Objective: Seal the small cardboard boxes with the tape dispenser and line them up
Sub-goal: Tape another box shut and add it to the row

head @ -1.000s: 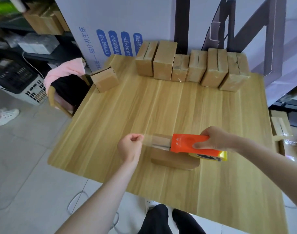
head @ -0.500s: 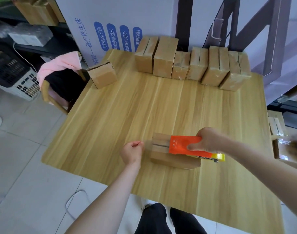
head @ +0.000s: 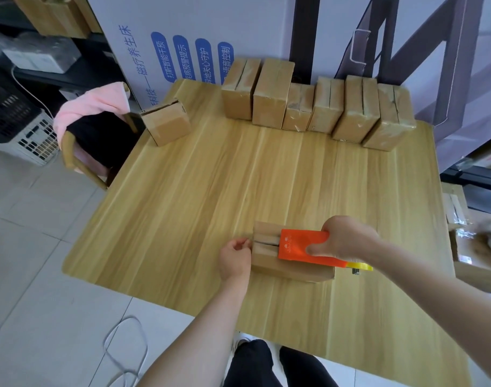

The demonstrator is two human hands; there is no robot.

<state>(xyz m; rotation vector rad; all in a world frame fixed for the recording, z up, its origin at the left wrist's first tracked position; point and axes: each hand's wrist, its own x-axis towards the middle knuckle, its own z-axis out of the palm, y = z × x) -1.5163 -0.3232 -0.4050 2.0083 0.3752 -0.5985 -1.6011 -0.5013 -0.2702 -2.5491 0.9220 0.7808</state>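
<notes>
A small cardboard box (head: 291, 270) lies near the front of the wooden table (head: 210, 196). My right hand (head: 346, 240) grips the orange tape dispenser (head: 300, 248), which rests on the box's top over its seam. My left hand (head: 234, 259) pinches the end of the clear tape against the box's left end. Several taped boxes (head: 316, 107) stand in a row along the table's far edge. One more box (head: 166, 125), its flaps unsealed, sits apart at the far left corner.
A chair with a pink cloth (head: 93, 107) stands off the table's left side. A big white carton (head: 182, 37) and a dark metal frame (head: 434, 51) rise behind the table. More cardboard (head: 478, 255) lies to the right, and a cable (head: 124, 350) runs across the floor.
My left hand has brought the stretched tape end down and right, onto the box's left end. The dispenser has dropped onto the box top.
</notes>
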